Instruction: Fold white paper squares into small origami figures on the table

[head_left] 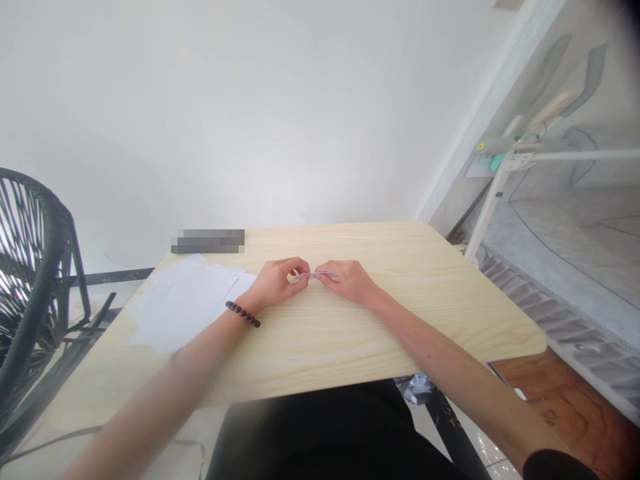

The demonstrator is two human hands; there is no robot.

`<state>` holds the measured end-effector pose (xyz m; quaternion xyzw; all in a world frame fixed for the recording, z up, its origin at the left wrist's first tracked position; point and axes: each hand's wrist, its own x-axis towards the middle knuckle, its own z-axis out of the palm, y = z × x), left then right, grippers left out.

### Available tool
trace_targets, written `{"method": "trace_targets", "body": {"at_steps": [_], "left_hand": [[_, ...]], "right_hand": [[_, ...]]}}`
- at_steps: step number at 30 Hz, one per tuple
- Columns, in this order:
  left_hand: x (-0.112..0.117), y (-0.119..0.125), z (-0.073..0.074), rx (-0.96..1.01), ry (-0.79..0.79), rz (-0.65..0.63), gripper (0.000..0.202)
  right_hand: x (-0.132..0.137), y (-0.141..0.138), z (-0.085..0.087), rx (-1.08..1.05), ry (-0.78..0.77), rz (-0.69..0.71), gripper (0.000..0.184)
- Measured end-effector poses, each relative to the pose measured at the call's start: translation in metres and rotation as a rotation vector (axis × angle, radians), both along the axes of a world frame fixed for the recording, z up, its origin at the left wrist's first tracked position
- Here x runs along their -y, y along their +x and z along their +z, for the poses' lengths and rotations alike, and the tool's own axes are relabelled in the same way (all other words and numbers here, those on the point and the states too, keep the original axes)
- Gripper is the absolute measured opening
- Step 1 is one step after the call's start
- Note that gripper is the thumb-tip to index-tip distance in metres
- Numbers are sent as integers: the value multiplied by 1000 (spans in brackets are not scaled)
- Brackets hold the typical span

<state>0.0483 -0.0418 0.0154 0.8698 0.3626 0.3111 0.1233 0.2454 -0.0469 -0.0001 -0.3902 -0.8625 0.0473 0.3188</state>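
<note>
A small folded piece of white paper [315,273] is seen nearly edge-on over the middle of the table. My left hand [283,280] pinches its left end between thumb and fingers, with a dark bead bracelet on that wrist. At the other end, my right hand [347,279] has its thumb and fingers closed on the same paper. Much of the piece is hidden by my fingers. Left of my left hand, several white paper sheets [187,307] lie loosely overlapped, partly behind my forearm.
The light wooden table [310,353] stands against a white wall. A blurred-out dark object [209,241] lies at its back left corner. On the left is a dark woven chair [45,220]. A white metal frame [493,207] stands beyond the right edge.
</note>
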Motion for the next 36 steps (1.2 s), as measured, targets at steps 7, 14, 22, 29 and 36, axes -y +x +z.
{"method": "trace_targets", "body": {"at_steps": [7,14,22,29,36], "left_hand": [[0,0,0,3,1,-7,13],[0,0,0,3,-18,-4,15],[-2,-1,-1,-11,22,27,14],[-1,0,-1,6,7,-9,17],[-2,0,-1,-22,-20,2,16]], "right_hand": [[0,1,2,-17,-37,-2,20],[1,1,2,-27,-43,7,23],[1,2,3,-14,-86,-21,22],[2,0,3,28,-14,-7,26],[0,2,2,-19,-88,9,21]]}}
